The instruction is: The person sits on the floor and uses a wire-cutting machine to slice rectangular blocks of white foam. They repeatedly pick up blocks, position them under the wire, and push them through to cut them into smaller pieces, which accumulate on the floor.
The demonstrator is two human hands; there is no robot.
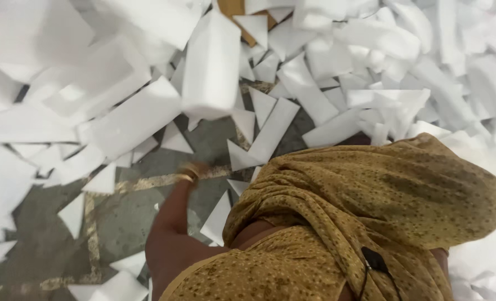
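Fingers unreadable; left hand (195, 169) below foam block (210, 64)

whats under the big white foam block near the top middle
The white foam block lies over smaller triangular foam offcuts, whose tips poke out at its lower edge, with grey floor beyond. What sits directly beneath its middle is covered. The raised arm ends near it, the hand itself blurred.

White foam offcuts (136, 114), plain and unpatterned, lie in triangles, strips and blocks. A larger white foam block (211, 64) shows among them. The floor (119, 212) is dull grey with worn golden-yellow stripes crossing it. The person's garment (359, 212) is mustard-olive, covered in small dark speckles. A gold-coloured bangle (187, 171) circles the wrist. A tan cardboard scrap (232, 8) peeks out at the top.
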